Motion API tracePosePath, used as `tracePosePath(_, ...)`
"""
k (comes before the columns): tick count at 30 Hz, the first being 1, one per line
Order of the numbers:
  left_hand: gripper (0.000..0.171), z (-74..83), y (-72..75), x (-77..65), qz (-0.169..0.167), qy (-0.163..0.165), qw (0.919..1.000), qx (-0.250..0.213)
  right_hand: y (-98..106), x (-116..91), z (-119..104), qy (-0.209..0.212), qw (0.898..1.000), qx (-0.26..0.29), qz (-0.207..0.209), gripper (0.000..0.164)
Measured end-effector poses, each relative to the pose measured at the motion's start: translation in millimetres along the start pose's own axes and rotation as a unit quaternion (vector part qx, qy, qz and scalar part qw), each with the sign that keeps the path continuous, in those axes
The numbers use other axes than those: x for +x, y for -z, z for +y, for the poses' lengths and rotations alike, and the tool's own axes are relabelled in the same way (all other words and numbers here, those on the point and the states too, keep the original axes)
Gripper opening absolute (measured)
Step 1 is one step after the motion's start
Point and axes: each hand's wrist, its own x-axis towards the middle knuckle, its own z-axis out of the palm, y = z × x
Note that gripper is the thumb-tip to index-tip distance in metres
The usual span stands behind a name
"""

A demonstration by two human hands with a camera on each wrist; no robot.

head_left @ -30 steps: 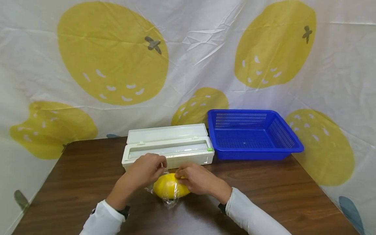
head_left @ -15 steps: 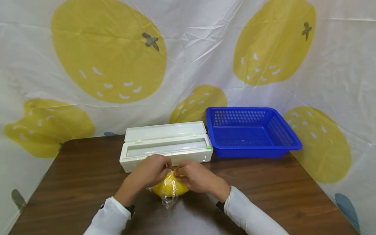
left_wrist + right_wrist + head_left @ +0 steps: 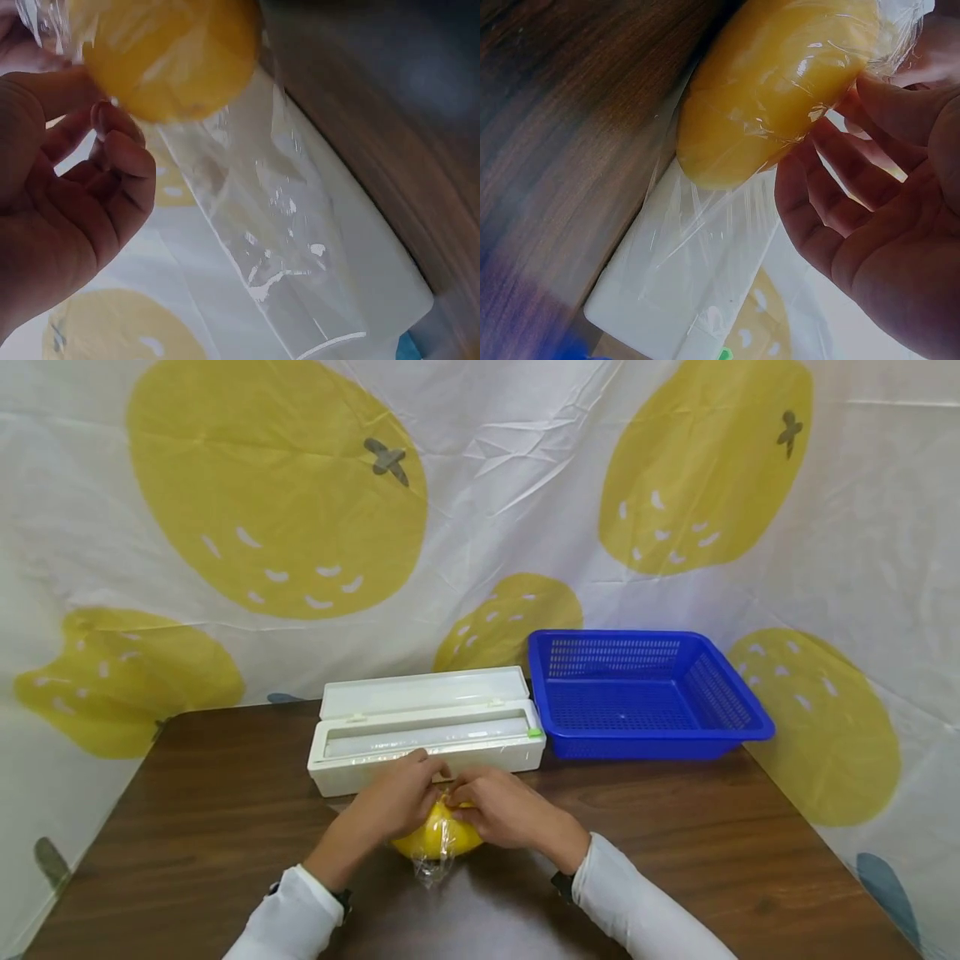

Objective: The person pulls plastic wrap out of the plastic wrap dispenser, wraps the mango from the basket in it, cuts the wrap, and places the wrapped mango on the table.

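A smooth, oval yellow fruit [image 3: 433, 842] lies on the table with clear plastic wrap [image 3: 431, 870] around it. Over its top my left hand [image 3: 401, 795] pinches the wrap between thumb and forefinger. My right hand [image 3: 498, 808] meets it there, thumb and fingertips gathering wrap on the fruit's upper side. In the left wrist view, loose wrap [image 3: 277, 202] trails from the fruit past the left hand [image 3: 82, 180]. The right wrist view has the film stretched tight over the fruit [image 3: 772, 90], with the right hand's fingers [image 3: 802, 187] bent beneath it.
Behind the hands stands a long white wrap dispenser [image 3: 337, 778], its lid [image 3: 423, 692] raised and a roll [image 3: 427, 740] inside. To its right sits a blue plastic basket [image 3: 652, 748]. A lemon-printed cloth [image 3: 510, 510] hangs behind the brown table [image 3: 225, 827].
My left hand has moved right and in over the fruit, close to the right hand. The right hand stays nearly in place, and the wrap is drawn together on top.
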Motion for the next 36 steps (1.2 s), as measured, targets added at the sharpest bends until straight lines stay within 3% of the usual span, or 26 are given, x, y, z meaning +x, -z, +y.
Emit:
tracePosePath(9, 0.011, 7.3, -8.4, -6.2, 0.084, -0.071, 0.9929, 0.047, -3, 1, 3, -0.002, 1.000, 0.007, -0.002, 0.012)
tracePosePath(17, 0.013, 8.2, -7.8, -13.6, 0.109, -0.083, 0.9902, 0.025, -2, 1, 2, -0.020, 1.000, 0.017, -0.009, 0.014)
tracePosePath(21, 0.010, 10.2, -0.2, -19.8, 0.089, -0.077, 0.9930, 0.006, -2, 0, 3, -0.023, 0.999, 0.025, -0.011, 0.014)
tracePosePath(25, 0.008, 13.1, 10.9, -29.1, 0.032, -0.059, 0.9977, -0.013, -1, 1, 2, -0.021, 0.999, 0.028, -0.011, 0.012)
tracePosePath(30, 0.044, 17.9, 21.4, -39.8, -0.045, -0.032, 0.9981, -0.025, -1, 2, 2, -0.031, 0.999, 0.030, -0.018, 0.014)
tracePosePath(33, 0.066, 20.3, 23.7, -44.9, -0.064, -0.031, 0.9971, -0.027, -1, 2, 3, -0.033, 0.999, 0.033, -0.018, 0.014)
tracePosePath(36, 0.076, 21.4, 22.2, -48.6, -0.065, -0.044, 0.9968, -0.013, -1, 2, 3, -0.030, 0.999, 0.036, -0.018, 0.014)
